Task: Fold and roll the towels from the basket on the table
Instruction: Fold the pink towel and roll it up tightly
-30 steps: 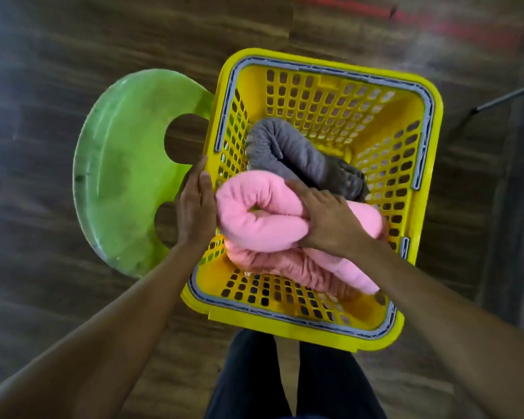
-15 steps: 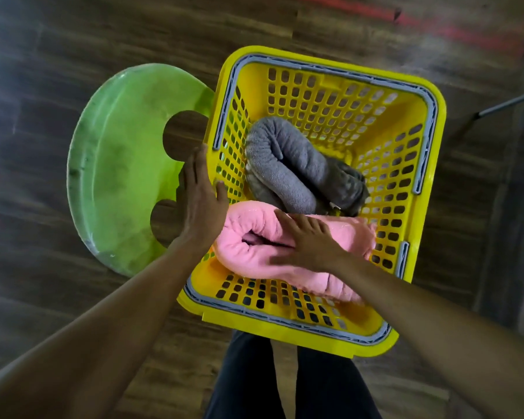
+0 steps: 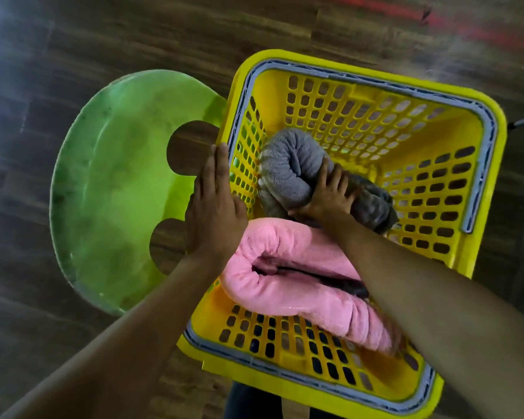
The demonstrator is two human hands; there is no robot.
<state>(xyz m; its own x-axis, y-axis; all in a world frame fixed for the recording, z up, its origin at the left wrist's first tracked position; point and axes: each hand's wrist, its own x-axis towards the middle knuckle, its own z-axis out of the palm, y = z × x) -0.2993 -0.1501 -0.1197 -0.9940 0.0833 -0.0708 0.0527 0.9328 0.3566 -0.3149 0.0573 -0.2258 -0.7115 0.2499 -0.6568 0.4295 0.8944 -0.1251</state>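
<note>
1. Right hand [image 3: 327,198] first: my fingers and thumb are curled over the middle of the grey towel [image 3: 288,173], clamping it from above, and nothing else is in that hand.
2. That grey towel lies deep in the yellow basket [image 3: 360,122], on the floor of it towards the far left corner. It is wound into a thick roll, its rounded end facing the left wall. Its other end, past my knuckles, looks looser and more crumpled.
3. Just on my side of it lies the pink towel [image 3: 291,300], also in the basket. It is folded over into a fat, soft bundle with a dark crease along its middle. The two look to be touching where my wrist crosses them.
4. My left hand [image 3: 215,207] is flat, fingers straight and together, pressed against the outside of the basket's left wall. It steadies the basket and holds nothing.
5. Step in hand, as I judge it: handling the grey roll inside the basket, either lifting it out or settling it in. I cannot tell which from this look. Both towels are already in rolled form.
6. If it is coming out, the next move calls for a firm squeeze and a straight lift so the roll does not unwind or catch the pink one, with my left hand bracing the basket.
7. Beside the basket, on my left, is a green plastic seat [image 3: 118,192] with round cut-outs; dark wooden boards [image 3: 103,40] lie under everything. No table shows.
</note>
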